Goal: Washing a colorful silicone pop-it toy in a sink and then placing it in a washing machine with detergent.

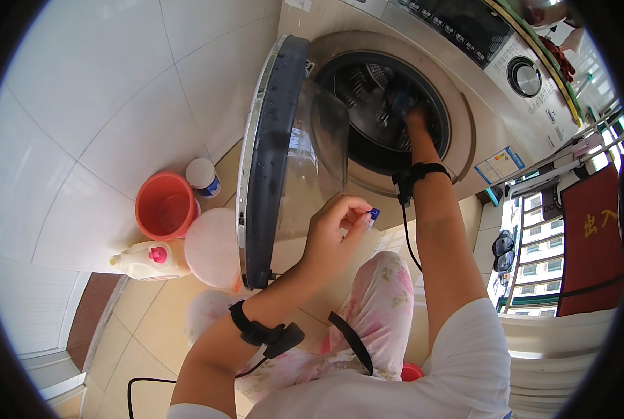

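Observation:
My left hand (341, 222) pinches a small blue and white item (373, 216) between thumb and fingers, beside the open glass door (320, 141) of a front-loading washing machine (461, 105). My right hand (418, 114) reaches through the round opening into the metal drum (364, 112). It is dark and blurred there, next to something bluish, and I cannot tell whether its fingers hold anything. Each forearm wears a black strap with a small device and a cable.
Left of the door, on the tiled floor, are a red plastic basin (166, 206), a white tub with a blue label (203, 177), a cream detergent bottle (152, 259) with a pink cap and a pale round lid (213, 249). A tiled wall (108, 105) rises behind them.

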Available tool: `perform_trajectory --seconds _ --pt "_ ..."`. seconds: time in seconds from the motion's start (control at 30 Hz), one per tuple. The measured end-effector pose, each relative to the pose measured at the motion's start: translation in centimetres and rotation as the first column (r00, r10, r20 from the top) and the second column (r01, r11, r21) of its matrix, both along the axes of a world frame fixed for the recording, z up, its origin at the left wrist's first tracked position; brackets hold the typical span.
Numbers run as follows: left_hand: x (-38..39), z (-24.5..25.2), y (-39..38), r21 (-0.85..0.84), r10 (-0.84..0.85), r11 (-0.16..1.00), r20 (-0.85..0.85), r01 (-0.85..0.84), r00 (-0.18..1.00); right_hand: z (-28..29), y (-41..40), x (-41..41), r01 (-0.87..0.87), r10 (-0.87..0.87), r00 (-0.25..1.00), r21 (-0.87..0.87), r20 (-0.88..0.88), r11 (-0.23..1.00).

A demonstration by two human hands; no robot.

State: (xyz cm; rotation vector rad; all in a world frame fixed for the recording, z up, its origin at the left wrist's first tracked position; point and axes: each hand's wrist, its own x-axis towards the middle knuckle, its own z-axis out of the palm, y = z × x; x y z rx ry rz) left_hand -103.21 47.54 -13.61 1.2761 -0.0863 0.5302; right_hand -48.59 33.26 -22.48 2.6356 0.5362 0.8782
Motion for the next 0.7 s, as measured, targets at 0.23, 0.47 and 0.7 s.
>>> perform_trajectory --seconds 0.23,0.47,0.7 --pt "-1.4 -0.6 2.1 0.106 0.281 0.952 0.068 -0.287 0.957 3.4 7.0 -12.7 0.011 0.077 0.971 0.369 -0.225 0.929" --pt "-1.6 -0.6 3.3 0.176 0.313 0.923 0.174 -0.342 0.934 5.1 6.7 -13.4 0.038 0.069 0.967 0.409 -0.245 0.912" --pt "-1.6 -0.9 3.9 0.263 0.293 0.898 0.241 -0.353 0.925 5.7 7.5 -13.1 0.052 0.064 0.964 0.419 -0.257 0.907"
